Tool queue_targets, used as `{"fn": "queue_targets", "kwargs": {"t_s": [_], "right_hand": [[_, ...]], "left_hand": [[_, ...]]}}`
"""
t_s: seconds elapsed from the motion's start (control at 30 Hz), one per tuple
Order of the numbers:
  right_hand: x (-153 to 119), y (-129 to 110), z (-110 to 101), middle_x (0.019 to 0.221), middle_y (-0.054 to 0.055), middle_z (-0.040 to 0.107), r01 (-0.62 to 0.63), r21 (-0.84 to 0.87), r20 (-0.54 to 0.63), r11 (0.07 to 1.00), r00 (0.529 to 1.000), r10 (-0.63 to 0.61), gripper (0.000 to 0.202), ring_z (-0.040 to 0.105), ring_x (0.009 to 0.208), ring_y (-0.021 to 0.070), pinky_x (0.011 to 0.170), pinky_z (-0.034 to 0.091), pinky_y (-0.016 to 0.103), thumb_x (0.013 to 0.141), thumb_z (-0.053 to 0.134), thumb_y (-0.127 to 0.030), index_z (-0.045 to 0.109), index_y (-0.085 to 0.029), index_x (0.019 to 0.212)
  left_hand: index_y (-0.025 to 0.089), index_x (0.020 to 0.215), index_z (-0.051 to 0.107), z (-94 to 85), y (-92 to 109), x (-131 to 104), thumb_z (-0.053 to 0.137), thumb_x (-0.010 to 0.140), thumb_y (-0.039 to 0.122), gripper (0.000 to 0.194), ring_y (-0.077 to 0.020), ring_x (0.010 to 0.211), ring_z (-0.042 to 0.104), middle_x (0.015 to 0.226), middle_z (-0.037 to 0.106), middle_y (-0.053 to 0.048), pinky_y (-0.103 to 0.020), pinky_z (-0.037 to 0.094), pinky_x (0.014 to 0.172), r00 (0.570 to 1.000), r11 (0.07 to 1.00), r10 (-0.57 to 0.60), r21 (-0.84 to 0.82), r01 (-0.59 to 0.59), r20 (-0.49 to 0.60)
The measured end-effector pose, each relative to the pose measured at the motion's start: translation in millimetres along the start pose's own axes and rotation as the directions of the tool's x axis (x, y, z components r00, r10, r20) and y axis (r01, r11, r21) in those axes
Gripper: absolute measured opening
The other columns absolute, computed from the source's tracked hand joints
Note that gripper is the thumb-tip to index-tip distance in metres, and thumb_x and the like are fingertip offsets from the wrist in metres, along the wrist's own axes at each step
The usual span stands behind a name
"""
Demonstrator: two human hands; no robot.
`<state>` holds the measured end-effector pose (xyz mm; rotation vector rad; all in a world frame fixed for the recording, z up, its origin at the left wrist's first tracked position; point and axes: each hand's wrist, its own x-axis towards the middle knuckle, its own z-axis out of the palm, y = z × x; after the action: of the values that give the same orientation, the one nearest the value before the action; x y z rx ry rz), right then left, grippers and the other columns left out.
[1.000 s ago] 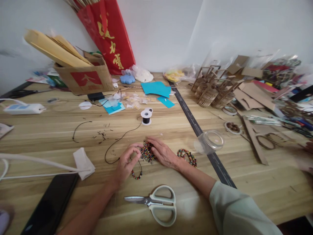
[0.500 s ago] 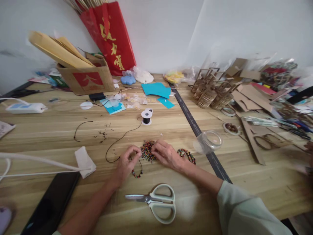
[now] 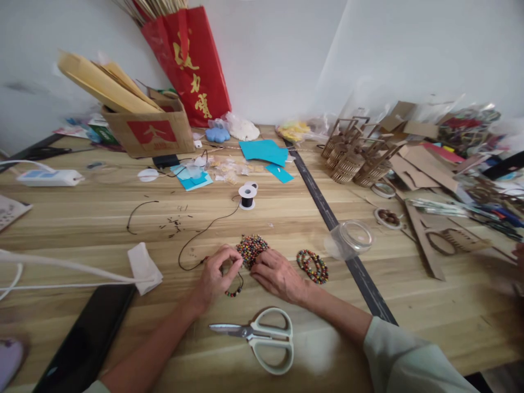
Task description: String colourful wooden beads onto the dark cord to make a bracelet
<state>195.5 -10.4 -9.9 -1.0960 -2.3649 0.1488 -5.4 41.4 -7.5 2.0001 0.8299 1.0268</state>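
My left hand is closed, thumb and forefinger pinching the thin black cord. Several multicoloured beads are strung on the part of the cord that hangs below the hand. My right hand rests at the near edge of a pile of loose small beads. Its fingers are bent together, and anything between their tips is hidden. From the left hand the cord curves back to a white spool wound with black cord. Beaded bracelets lie to the right of my right hand.
Scissors with pale handles lie in front of both hands. A clear plastic jar lies at the right, near a dark strip across the table. Cord snippets are scattered at the left. A black phone lies front left.
My right hand has shifted from over the bead pile to its near edge, uncovering more beads. The left hand still pinches the cord. The view has moved slightly.
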Motion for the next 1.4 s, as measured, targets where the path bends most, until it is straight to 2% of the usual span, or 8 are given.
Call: {"fn": "queue_targets", "kwargs": {"t_s": [0.3,0.7,1.4], "right_hand": [[-4.3,2.9,3.4,0.084,0.007,0.059,-0.018,-0.027,-0.035,0.999,0.999,0.017,0.018,0.050,0.081,0.0197,0.075,0.043,0.032,0.098,0.047,-0.019,0.063,-0.017,0.088],[-5.5,3.9,3.9,0.086,0.008,0.061,-0.080,0.078,-0.079,0.994,0.993,0.086,0.014,0.053,0.084,0.0204,0.077,0.046,0.033,0.096,0.049,-0.018,0.062,-0.018,0.092],[-3.5,6.9,6.1,0.086,0.008,0.059,-0.040,0.089,-0.075,0.995,0.996,0.047,0.014,0.053,0.084,0.0202,0.076,0.046,0.032,0.097,0.050,-0.020,0.063,-0.017,0.092]], "left_hand": [[0.017,0.076,0.058,0.5,0.6,0.9,0.055,0.087,0.018,0.012,-0.0152,0.073,0.058,0.075,0.061,-0.002,-0.025,0.046,0.070,1.000,1.000,0.008,0.007,-0.008,0.012],[0.018,0.075,0.059,-0.3,4.6,0.9,0.055,0.087,0.021,0.013,-0.0144,0.069,0.058,0.073,0.062,-0.001,-0.024,0.045,0.067,0.999,0.998,-0.037,0.057,0.036,0.026],[0.018,0.075,0.060,-0.3,5.5,1.2,0.055,0.087,0.025,0.015,-0.0139,0.065,0.058,0.071,0.064,-0.001,-0.023,0.048,0.065,0.997,0.996,-0.066,0.068,0.063,0.041]]}}
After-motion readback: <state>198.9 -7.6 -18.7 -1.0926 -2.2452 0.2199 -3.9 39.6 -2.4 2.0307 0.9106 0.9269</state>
